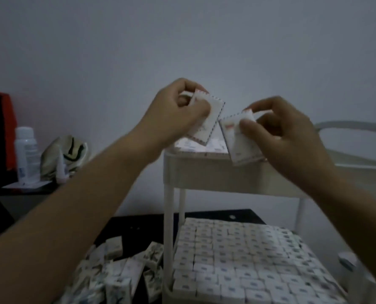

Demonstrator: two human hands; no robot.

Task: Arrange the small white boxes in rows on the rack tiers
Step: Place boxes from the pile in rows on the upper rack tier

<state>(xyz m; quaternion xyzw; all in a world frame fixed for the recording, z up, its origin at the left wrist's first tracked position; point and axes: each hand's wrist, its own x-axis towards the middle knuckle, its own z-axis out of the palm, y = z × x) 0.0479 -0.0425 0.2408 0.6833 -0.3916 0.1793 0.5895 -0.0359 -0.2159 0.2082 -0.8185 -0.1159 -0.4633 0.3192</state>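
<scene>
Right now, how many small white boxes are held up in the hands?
2. One small white cardboard box is pinched in the left hand, a second box in the right hand, both above the white plastic rack's top tier. Another may be hidden behind the left fingers.

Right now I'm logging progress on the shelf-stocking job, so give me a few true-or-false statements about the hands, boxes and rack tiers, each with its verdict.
1. The left hand pinches a first white box, and the right hand a second white box. True.
2. The lower tier holds no boxes. False: it is packed with rows of boxes.
3. A loose pile of boxes lies on the dark table, left of the rack. True.
4. The white bottle stands on the top tier. False: it stands far to the left, apart from the rack.
</scene>
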